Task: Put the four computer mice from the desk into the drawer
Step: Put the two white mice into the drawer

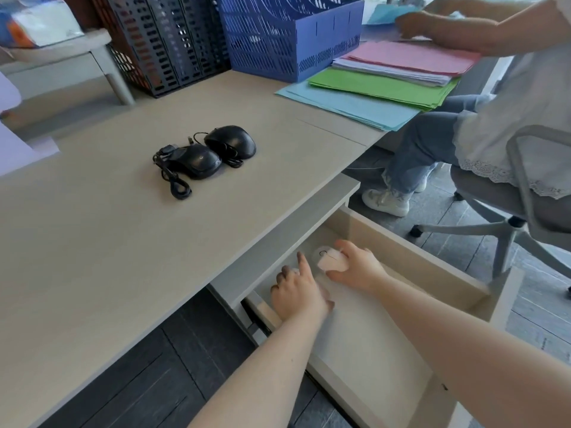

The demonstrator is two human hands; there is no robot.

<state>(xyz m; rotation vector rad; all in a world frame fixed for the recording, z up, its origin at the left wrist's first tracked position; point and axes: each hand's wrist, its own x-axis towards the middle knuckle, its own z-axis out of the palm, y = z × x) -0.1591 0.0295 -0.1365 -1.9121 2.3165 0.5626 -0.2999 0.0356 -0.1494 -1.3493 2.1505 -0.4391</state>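
Note:
Two black wired mice lie side by side on the beige desk (pixel 108 242), the nearer black mouse (pixel 197 160) with its cable bundled in front and the farther black mouse (pixel 231 141) behind it. Below the desk edge the drawer (pixel 401 257) stands pulled out. Both my hands are inside it. My right hand (pixel 355 270) grips a white mouse (pixel 332 261) low over the drawer floor at the back. My left hand (pixel 296 291) is curled with the index finger stretched out, over a second pale mouse (pixel 324 292) that is mostly hidden.
Blue (pixel 287 35) and dark (pixel 167 41) file racks stand at the back of the desk. Stacked coloured paper (pixel 380 84) lies at the right. Another person sits on a swivel chair (pixel 509 211) right of the drawer, hands on the papers. A grey riser (pixel 61 57) is at the back left.

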